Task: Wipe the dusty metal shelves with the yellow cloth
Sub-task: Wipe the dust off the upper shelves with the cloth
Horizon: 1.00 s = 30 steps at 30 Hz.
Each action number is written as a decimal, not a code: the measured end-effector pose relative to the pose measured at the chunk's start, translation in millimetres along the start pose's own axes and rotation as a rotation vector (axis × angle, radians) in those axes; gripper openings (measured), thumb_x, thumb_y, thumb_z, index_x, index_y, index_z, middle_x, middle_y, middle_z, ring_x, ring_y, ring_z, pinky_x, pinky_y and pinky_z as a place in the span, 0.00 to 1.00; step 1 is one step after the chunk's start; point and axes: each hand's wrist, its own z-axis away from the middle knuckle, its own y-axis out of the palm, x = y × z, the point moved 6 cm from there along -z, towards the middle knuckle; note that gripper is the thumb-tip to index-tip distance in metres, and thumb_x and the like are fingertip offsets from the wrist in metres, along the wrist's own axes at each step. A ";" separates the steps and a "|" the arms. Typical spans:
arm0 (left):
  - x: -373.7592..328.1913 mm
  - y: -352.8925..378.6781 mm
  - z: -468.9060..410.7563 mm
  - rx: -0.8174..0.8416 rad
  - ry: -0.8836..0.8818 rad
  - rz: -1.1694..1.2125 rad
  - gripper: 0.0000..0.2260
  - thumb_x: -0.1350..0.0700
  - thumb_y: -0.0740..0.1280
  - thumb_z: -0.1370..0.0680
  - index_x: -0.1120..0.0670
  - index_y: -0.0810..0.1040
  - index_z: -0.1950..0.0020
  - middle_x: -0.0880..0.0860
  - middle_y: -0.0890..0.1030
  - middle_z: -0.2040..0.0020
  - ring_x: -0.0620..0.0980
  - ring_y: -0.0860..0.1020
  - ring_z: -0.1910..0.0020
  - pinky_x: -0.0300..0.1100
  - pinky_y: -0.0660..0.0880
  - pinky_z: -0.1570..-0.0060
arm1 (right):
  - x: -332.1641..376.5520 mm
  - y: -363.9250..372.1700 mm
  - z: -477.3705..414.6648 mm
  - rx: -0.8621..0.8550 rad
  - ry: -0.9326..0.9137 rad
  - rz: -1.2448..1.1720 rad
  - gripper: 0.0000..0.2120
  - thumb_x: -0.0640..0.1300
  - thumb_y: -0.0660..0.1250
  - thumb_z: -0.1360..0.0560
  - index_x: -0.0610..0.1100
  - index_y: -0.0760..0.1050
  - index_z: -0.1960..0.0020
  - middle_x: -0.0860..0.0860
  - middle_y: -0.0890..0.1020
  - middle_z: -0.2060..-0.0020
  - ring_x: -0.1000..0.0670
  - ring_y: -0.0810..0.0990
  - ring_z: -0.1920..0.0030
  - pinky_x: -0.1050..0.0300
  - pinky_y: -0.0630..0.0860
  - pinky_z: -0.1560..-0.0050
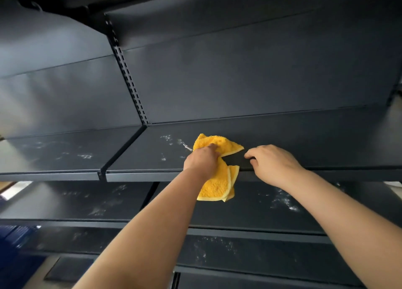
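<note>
Head view, and I'm looking at dark metal shelves stacked in tiers, with a slotted upright (128, 75) running from twelve o'clock down to the middle of the frame. The top shelf (304, 141) crosses the centre, and right there sits the cloth (217, 144), yellow and bunched, part of it lying on the shelf surface and part of it draped over the front lip, hanging down toward six o'clock. My left hand (201, 160) is pressed on that cloth, fingers curled over it and clutching it against the shelf. At three o'clock from it, just beside the cloth's corner, my right hand (272, 165) rests on the shelf's front edge, fingers bent and touching the metal with nothing in them; whether the thumb hooks under the lip I cannot tell. White dust (168, 140) speckles the surface at nine o'clock from the cloth, near it, and more smears show on the neighbouring shelf panel (54, 151) farther out at nine o'clock. Below, the second shelf (87, 201) carries dusty patches at both seven and four o'clock, and a third shelf (217, 247) at six o'clock shows a pale scatter too. Both forearms reach up from the bottom edge, bare.
</note>
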 end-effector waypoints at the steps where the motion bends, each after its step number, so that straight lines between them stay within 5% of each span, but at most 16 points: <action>1: 13.6 -1.6 -1.5 -0.001 -0.018 -0.006 0.18 0.45 0.50 0.17 0.43 0.65 0.28 0.55 0.76 0.38 0.58 0.74 0.39 0.51 0.72 0.48 | 10.7 3.2 -4.3 0.002 -0.008 0.003 0.17 0.43 0.57 0.21 0.55 0.73 0.35 0.51 0.78 0.39 0.46 0.77 0.42 0.52 0.75 0.51; 7: 73.6 -23.2 -5.6 -0.063 -0.023 -0.168 0.18 0.46 0.49 0.17 0.43 0.66 0.28 0.53 0.78 0.40 0.55 0.66 0.36 0.49 0.63 0.42 | 68.5 21.2 -26.0 -0.003 -0.059 0.024 0.16 0.44 0.56 0.21 0.54 0.74 0.36 0.51 0.78 0.41 0.47 0.78 0.45 0.53 0.74 0.56; 11: 102.7 -41.0 -9.9 -0.061 -0.051 -0.122 0.16 0.53 0.55 0.18 0.47 0.70 0.31 0.53 0.78 0.43 0.55 0.73 0.43 0.47 0.73 0.49 | 90.6 27.2 -35.0 -0.008 -0.054 0.024 0.16 0.44 0.56 0.20 0.54 0.73 0.35 0.52 0.78 0.40 0.47 0.77 0.43 0.53 0.76 0.53; 16: 110.5 -76.2 -21.8 -0.109 -0.110 0.412 0.16 0.61 0.56 0.22 0.51 0.75 0.38 0.54 0.76 0.45 0.51 0.75 0.55 0.43 0.73 0.63 | 96.3 23.8 -39.1 -0.027 -0.016 0.031 0.17 0.45 0.56 0.20 0.54 0.73 0.34 0.51 0.78 0.39 0.47 0.78 0.43 0.52 0.76 0.53; 20: 115.0 -79.9 -27.8 -0.004 -0.193 0.889 0.15 0.65 0.54 0.21 0.53 0.76 0.43 0.58 0.78 0.43 0.57 0.77 0.47 0.52 0.78 0.47 | 93.2 17.5 -38.9 -0.031 0.020 0.038 0.16 0.47 0.57 0.20 0.55 0.72 0.34 0.51 0.79 0.40 0.47 0.78 0.44 0.53 0.75 0.54; 24: 141.1 -90.8 -30.6 -0.165 -0.275 0.260 0.16 0.64 0.58 0.24 0.61 0.72 0.37 0.60 0.77 0.42 0.58 0.76 0.48 0.50 0.75 0.54 | 92.2 15.3 -39.2 -0.028 0.030 0.052 0.16 0.46 0.57 0.20 0.55 0.73 0.35 0.51 0.79 0.42 0.48 0.78 0.46 0.53 0.77 0.54; 26: 125.9 -92.1 -24.6 -0.252 -0.136 0.269 0.17 0.58 0.60 0.23 0.54 0.70 0.34 0.55 0.75 0.39 0.56 0.74 0.42 0.47 0.73 0.53 | 93.5 17.2 -41.8 -0.014 0.042 0.065 0.16 0.46 0.57 0.20 0.55 0.73 0.35 0.51 0.79 0.42 0.47 0.78 0.46 0.53 0.77 0.54; 30: 74.4 -37.9 -15.6 -0.015 0.239 0.003 0.23 0.43 0.53 0.19 0.51 0.65 0.28 0.54 0.65 0.27 0.56 0.61 0.28 0.54 0.59 0.31 | 97.4 26.5 -50.3 0.049 0.093 0.111 0.18 0.42 0.57 0.21 0.55 0.70 0.33 0.50 0.78 0.41 0.46 0.78 0.46 0.55 0.74 0.58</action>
